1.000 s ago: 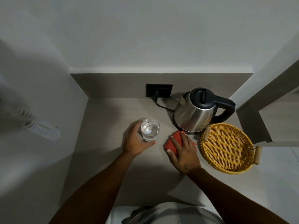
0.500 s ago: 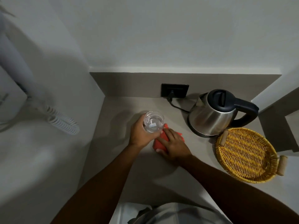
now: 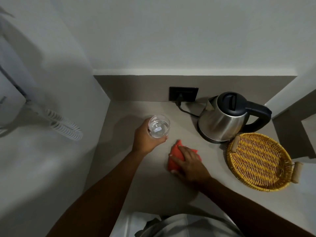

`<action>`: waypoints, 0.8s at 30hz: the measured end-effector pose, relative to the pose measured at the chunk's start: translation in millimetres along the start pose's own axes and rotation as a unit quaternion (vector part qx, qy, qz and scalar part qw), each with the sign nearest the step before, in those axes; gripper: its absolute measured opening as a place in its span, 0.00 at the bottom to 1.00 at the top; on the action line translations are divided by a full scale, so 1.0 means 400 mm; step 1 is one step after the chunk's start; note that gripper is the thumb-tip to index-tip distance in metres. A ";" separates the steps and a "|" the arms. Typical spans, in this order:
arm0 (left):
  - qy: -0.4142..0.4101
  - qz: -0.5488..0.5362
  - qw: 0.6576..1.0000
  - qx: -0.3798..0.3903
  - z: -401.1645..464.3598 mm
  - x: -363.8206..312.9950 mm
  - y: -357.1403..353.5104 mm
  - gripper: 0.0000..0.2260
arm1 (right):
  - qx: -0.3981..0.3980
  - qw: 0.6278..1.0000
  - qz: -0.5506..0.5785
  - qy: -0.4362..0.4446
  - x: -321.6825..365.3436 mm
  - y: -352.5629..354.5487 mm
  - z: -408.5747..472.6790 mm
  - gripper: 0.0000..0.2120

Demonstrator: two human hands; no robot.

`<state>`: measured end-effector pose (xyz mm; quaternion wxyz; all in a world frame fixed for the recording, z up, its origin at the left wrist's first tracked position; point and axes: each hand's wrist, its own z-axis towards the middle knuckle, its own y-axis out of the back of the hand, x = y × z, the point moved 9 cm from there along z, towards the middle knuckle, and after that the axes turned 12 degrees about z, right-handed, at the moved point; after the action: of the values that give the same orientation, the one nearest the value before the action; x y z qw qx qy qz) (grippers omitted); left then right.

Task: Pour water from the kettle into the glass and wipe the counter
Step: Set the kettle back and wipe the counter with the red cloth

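Observation:
A clear glass (image 3: 159,126) with water in it is gripped from the left side by my left hand (image 3: 146,139), raised a little over the grey counter (image 3: 136,177). My right hand (image 3: 189,162) presses flat on a red cloth (image 3: 176,157) lying on the counter, to the right of and nearer than the glass. A steel kettle (image 3: 224,120) with a black lid and handle stands upright at the back right, its spout turned toward the wall.
A black wall socket (image 3: 183,94) with the kettle's cord sits on the backsplash. A yellow wicker tray (image 3: 258,162) lies right of the cloth, close to the kettle. A wall bounds the counter on the left, with a white coiled cord (image 3: 65,127) hanging there.
My right hand has slid the red cloth from under the glass toward me and to the right. My left hand still holds the glass, now apart from the cloth.

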<state>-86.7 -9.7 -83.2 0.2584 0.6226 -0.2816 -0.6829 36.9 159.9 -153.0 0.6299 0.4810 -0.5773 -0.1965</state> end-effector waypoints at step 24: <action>0.005 -0.044 0.997 0.064 -0.043 -0.029 -0.130 0.37 | -0.073 0.981 -0.050 -0.174 -0.136 0.109 -0.059 0.32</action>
<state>-68.6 34.0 -112.9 0.1888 0.6535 -0.2956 -0.6708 31.2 232.7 -143.0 0.5426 0.4205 -0.6375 -0.3498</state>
